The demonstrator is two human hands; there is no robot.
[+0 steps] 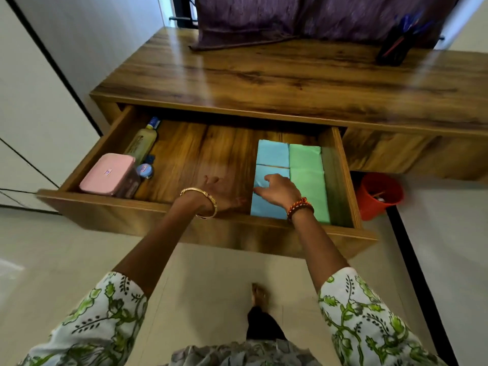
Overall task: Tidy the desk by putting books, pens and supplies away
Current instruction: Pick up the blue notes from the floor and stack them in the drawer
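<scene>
The desk drawer (340, 167) stands pulled out below the wooden desktop (264, 80). Inside on the right lie two light blue books, one at the back (273, 153) and one in front (265, 210), beside a long green book (307, 175). My right hand (277, 190) rests on the front blue book with fingers bent over its upper left part. My left hand (219, 191) is motion-blurred, fingers spread, low over the bare drawer floor just left of the blue book. A black pen holder (396, 46) with blue and red pens stands at the desktop's back right.
A pink tin (107, 174), a yellowish bottle (142, 142) and a small blue-capped jar (145, 170) sit in the drawer's left end. An orange bin (377, 195) stands on the floor right of the drawer. Purple curtain (264, 19) hangs behind the desk.
</scene>
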